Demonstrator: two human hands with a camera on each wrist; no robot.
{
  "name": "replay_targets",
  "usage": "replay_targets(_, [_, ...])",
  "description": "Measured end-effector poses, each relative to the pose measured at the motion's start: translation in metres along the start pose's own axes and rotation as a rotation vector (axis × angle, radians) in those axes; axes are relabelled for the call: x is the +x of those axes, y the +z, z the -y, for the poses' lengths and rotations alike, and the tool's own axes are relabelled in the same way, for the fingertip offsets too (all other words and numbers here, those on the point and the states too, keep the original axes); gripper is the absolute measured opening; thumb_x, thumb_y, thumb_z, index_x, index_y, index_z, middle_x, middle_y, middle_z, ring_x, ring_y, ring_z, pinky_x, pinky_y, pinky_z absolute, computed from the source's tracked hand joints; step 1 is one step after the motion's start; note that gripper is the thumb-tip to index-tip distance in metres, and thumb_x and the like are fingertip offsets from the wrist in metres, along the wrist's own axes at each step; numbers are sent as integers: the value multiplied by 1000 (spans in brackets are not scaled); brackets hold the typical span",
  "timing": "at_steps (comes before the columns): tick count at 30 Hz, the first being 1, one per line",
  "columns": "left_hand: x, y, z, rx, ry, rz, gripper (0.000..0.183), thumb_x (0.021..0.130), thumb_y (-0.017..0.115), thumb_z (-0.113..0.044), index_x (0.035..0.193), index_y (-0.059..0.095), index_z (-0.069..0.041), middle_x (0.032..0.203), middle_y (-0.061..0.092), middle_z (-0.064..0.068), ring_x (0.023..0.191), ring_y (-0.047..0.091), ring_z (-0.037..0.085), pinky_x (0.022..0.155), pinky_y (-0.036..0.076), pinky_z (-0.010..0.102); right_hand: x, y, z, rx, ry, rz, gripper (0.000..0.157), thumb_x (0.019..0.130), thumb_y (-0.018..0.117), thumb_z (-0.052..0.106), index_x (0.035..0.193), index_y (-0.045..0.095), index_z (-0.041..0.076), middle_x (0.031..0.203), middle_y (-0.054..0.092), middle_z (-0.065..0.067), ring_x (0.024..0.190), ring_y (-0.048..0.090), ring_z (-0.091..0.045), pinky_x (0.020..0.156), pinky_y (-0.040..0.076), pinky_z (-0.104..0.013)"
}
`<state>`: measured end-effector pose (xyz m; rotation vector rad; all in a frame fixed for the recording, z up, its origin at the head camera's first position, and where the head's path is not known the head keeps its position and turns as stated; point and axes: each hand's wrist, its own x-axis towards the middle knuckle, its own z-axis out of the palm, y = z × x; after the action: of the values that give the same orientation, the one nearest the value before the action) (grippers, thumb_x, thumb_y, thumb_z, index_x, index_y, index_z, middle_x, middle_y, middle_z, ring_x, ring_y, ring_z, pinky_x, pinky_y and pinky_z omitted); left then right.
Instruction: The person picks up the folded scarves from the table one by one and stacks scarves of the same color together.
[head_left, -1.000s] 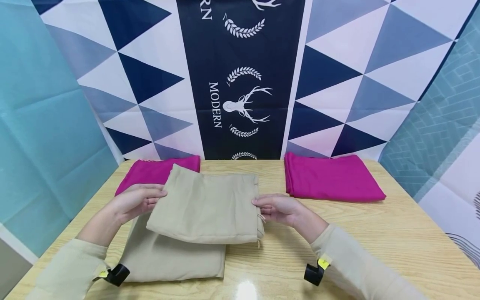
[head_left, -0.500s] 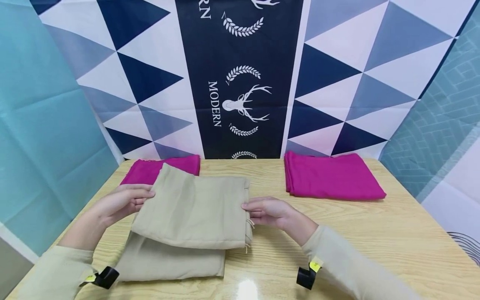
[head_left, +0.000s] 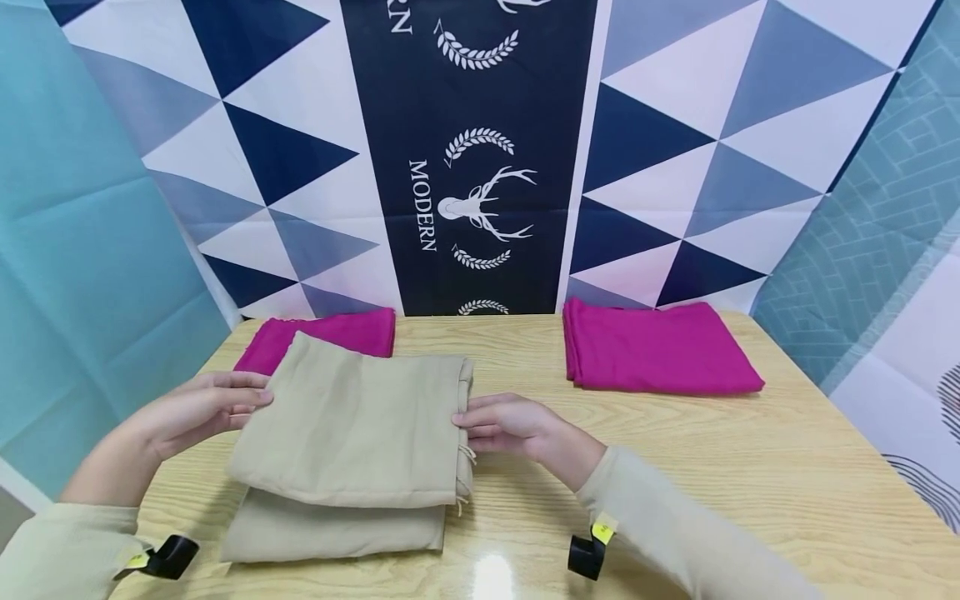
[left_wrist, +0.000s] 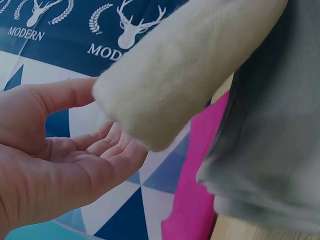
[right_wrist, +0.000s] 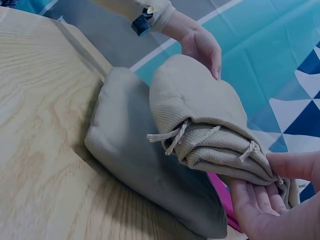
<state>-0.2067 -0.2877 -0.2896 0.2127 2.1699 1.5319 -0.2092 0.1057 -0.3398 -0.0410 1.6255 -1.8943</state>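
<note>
A folded beige cloth (head_left: 352, 433) with short tassels at its right end is held up between both hands. My left hand (head_left: 198, 412) pinches its left edge, thumb on top and fingers below. At the tasselled right edge, my right hand (head_left: 517, 429) grips the stacked layers, the thumb over them in the right wrist view. Under it a second folded beige cloth (head_left: 330, 533) lies on the table, partly hidden by the held one. The right wrist view shows a gap between the held cloth (right_wrist: 200, 105) and the lower cloth (right_wrist: 135, 135).
A folded magenta cloth (head_left: 360, 332) lies at the back left, partly covered in view by the held cloth. Another folded magenta cloth (head_left: 660, 346) is at the back right of the wooden table (head_left: 675, 467). Patterned sheets (head_left: 480, 167) hang behind the table.
Both hands have moved left and slightly toward the front with the beige cloth, which now overlaps more of the lower beige cloth. The magenta cloths stay put.
</note>
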Motion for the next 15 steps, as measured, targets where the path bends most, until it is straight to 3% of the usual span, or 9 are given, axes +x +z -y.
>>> replay_targets(4, [-4, -4, 4, 49, -7, -12, 51, 99, 50, -15, 134, 29, 15, 102, 61, -11, 92, 63, 2, 83, 54, 19, 2, 5, -2, -6, 5, -12, 51, 91, 56, -1, 137, 36, -13, 108, 68, -11, 94, 67, -14, 112, 39, -47])
replay_targets(9, [-7, -5, 7, 129, -18, -32, 58, 98, 51, -17, 137, 27, 18, 111, 55, -9, 96, 58, -3, 84, 53, 17, 4, 7, -7, 14, 24, 5, 49, 91, 55, -2, 136, 36, -12, 102, 70, -8, 88, 68, -12, 111, 40, -46])
replay_targets(15, [-14, -9, 12, 148, -34, -32, 59, 98, 52, -19, 138, 27, 17, 118, 50, -8, 101, 57, -4, 86, 52, 18, 2, 11, -11, 45, 33, 30, 52, 91, 55, -4, 136, 32, -13, 101, 70, -8, 89, 68, -13, 111, 40, -47])
